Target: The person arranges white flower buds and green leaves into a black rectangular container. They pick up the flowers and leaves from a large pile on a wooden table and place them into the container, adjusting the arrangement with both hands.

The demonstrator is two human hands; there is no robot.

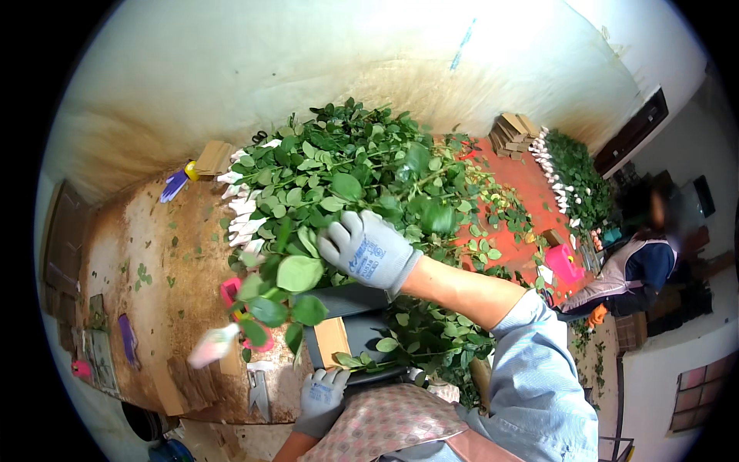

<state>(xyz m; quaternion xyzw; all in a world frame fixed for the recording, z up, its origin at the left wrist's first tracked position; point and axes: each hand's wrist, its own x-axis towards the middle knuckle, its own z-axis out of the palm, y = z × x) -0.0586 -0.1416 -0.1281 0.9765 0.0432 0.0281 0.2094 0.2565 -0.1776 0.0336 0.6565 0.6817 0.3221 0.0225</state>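
Right hand [368,250]: grey work glove, reaching over the near edge of the leaf heap; fingers curled into the foliage, gripping a stem with big leaves [286,286].
Left hand [323,391]: grey glove, low at the near edge of the bench; whether it grips anything cannot be told, as the leaves hide its fingers.
Stem with big leaves: hangs from the right hand toward the near left; its wrapped bud [213,346] points near-left and is blurred.
Heap of flower stems [362,169]: fills the middle of the bench, dense green leaves; white-wrapped buds [240,208] line its left edge.
Dark tray [362,304]: under the right forearm, near side of the heap, with leafy stems across it and a brown card [331,339] at its left side.
Bench [169,262]: brown, worn top, scattered with loose leaves.
Pink item [229,289]: just left of the held stem, partly hidden by leaves.
Shears [259,389]: metal, lying near the bench edge, left of the left hand.
Purple glove [174,185]: far left of the bench, beside a cardboard stack [213,156].
Second bench [531,192]: red top, to the right, bearing another row of wrapped buds [556,173] and cardboard pieces [512,131].
Other person [631,269]: far right, seated by the red bench, orange glove [596,314].
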